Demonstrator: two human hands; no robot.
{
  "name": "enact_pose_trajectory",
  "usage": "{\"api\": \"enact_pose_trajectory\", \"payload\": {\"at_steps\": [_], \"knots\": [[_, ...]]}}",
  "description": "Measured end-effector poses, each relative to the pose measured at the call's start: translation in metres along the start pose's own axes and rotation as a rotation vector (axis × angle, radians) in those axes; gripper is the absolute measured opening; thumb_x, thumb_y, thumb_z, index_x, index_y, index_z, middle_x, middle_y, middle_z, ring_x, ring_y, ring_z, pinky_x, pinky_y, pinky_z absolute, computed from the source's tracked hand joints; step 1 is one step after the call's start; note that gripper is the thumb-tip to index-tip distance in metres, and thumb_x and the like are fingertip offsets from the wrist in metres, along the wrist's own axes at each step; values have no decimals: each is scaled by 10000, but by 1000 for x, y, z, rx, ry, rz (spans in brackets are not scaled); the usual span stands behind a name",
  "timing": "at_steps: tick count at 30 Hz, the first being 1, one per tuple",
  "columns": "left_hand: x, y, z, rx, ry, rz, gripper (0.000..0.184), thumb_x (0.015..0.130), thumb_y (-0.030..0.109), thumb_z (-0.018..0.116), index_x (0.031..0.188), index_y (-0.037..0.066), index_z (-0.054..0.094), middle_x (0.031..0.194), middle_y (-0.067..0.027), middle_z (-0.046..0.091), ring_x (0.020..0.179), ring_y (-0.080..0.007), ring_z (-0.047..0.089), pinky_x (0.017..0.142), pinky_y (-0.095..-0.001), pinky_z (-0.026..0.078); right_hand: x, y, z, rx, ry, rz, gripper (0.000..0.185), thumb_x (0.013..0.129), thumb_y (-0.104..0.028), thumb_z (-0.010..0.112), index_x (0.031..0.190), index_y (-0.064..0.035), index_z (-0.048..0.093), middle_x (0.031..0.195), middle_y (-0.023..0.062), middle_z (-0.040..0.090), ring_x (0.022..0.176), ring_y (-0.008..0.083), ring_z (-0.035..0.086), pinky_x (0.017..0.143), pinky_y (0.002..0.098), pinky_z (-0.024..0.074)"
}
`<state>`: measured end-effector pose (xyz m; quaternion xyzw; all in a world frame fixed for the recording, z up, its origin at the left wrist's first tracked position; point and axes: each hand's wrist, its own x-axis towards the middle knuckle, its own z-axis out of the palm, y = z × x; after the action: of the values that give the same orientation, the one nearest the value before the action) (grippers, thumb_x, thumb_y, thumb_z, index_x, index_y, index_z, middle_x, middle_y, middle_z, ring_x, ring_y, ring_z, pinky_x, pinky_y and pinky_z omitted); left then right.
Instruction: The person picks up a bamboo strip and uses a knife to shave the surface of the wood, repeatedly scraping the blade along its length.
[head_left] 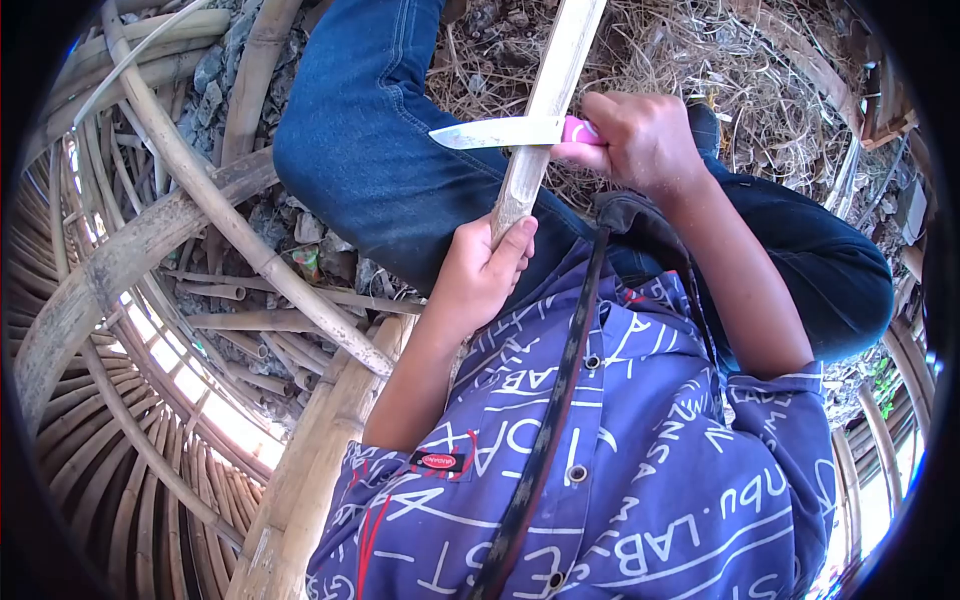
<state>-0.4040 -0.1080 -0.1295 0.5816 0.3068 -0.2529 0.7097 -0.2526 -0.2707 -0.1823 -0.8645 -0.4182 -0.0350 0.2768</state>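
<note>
My left hand [487, 263] is wrapped round the lower end of a pale split bamboo strip [556, 75], which slants up and slightly right past the top edge. In my right hand [645, 140] is the pink handle of a knife [497, 133]. Its blade points left and lies across the strip, above my left hand. The blade's tip shows over the blue jeans [350, 150] on my bent leg. Part of the handle is hidden by my right fingers.
Bamboo poles [215, 205] cross at the left above rubble and cut pieces. A curved slatted bamboo structure [130, 440] fills the lower left. Fibrous shavings [770, 90] cover the ground at the upper right. A dark strap [545, 430] runs down over my shirt.
</note>
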Motion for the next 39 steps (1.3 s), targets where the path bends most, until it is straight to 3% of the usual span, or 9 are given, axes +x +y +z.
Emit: {"api": "enact_pose_trajectory", "payload": {"at_steps": [27, 39], "knots": [[1, 6, 2, -23, 35, -59, 346, 953, 358, 530, 758, 86, 443, 588, 49, 361, 455, -16, 304, 397, -186, 247, 16, 35, 4, -39, 75, -84, 531, 763, -605, 601, 622, -103, 504, 533, 49, 543, 482, 255, 587, 422, 367, 448], [1, 10, -2, -88, -47, -68, 373, 949, 389, 523, 749, 86, 439, 583, 51, 356, 458, -17, 300, 398, -187, 237, 21, 54, -5, -97, 61, -137, 554, 774, -622, 570, 623, -96, 483, 548, 52, 542, 484, 246, 584, 428, 358, 444]]}}
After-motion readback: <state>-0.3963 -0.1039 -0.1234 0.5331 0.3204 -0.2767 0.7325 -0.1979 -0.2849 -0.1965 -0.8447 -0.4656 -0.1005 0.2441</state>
